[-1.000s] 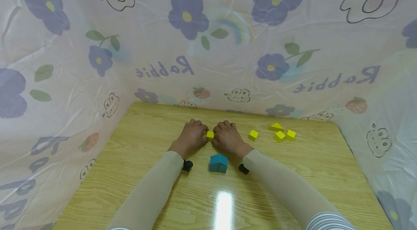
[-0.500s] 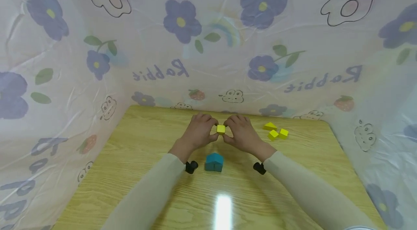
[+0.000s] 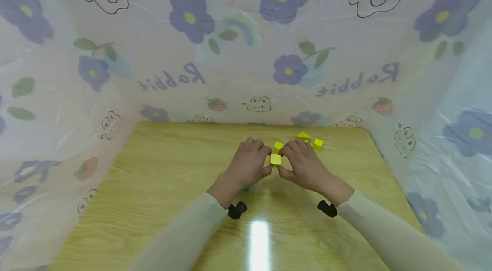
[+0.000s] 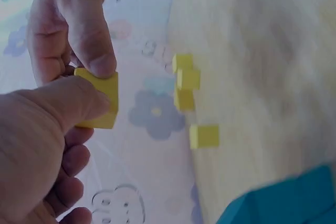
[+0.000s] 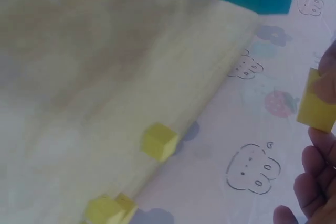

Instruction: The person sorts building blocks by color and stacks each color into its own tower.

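Note:
Held between both hands is a yellow block (image 3: pixel 275 160), which looks raised over the wooden table in the head view. My left hand (image 3: pixel 247 164) pinches its left side between thumb and fingers, while my right hand (image 3: pixel 307 166) pinches it from the right. In the left wrist view, thumbs press on the face of the yellow block (image 4: pixel 107 100). Just behind it on the table sits a yellow cube (image 3: pixel 278 147). A stack of teal blocks (image 4: pixel 294 198) is mostly hidden by my left hand in the head view.
To the back right lie a yellow triangular block (image 3: pixel 303 136) and another yellow cube (image 3: pixel 317 144), with one more partly covered by my right hand. A printed curtain (image 3: pixel 238 70) stands behind the wooden table (image 3: pixel 173 164). Black wrist cameras (image 3: pixel 237 210) hang under the sleeves.
Both hands have moved right with the yellow block and appear to have lifted it. The teal stack, visible before, is now mostly behind my left hand. The head view has shifted slightly.

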Tool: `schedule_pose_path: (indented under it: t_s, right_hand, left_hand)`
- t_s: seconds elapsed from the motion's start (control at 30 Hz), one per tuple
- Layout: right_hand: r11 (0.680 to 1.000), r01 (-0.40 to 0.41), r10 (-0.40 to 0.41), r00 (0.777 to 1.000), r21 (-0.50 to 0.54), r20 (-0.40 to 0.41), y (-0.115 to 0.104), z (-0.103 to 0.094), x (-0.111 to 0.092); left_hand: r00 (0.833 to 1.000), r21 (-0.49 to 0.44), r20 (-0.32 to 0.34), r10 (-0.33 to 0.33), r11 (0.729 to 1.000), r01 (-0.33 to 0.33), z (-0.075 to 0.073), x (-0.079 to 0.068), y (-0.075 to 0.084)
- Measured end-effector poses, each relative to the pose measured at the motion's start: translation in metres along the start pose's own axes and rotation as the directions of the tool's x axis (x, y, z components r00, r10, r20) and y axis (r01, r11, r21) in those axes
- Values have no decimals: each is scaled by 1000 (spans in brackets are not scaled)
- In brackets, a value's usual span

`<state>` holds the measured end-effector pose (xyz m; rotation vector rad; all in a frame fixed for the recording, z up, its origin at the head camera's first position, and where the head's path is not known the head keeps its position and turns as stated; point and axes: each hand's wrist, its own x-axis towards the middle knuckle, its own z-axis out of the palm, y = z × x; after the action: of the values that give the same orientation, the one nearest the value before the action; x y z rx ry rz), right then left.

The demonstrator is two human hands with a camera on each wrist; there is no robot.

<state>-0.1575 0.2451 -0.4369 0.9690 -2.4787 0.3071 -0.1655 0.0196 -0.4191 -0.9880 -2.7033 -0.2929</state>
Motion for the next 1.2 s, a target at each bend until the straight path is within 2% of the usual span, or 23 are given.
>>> schedule_pose_path:
  t_s: [0.17, 0.33, 0.53, 0.7, 0.9, 1.03, 1.2]
  right_hand:
    - [1000, -7, 7, 1000, 18, 18, -8, 6, -25]
    - [999, 6, -8, 1000, 51, 26, -25, 21, -41]
    - [998, 8, -10, 999, 69, 35, -40, 43, -57]
    - [999, -18, 14, 996, 49, 90, -44, 57, -66]
    - [996, -85, 79, 985, 30, 156, -34, 59, -72]
    - [990, -134, 127, 978, 35, 168, -18, 56, -70]
    - [978, -202, 189, 966, 59, 174, 8, 55, -63]
  left_hand:
    - [999, -14, 40, 0, 1000, 0, 14, -14, 15]
    - [999, -44, 39, -16, 999, 18, 25, -43, 22]
    - [993, -149, 52, -103, 983, 109, 52, -74, 28]
    - [985, -170, 87, -146, 972, 159, 72, -85, 31]
    - [990, -127, 59, -126, 983, 133, 83, -71, 39]
    - [993, -77, 20, -117, 990, 119, 90, -52, 45]
    - [988, -93, 8, -156, 983, 156, 96, -23, 48]
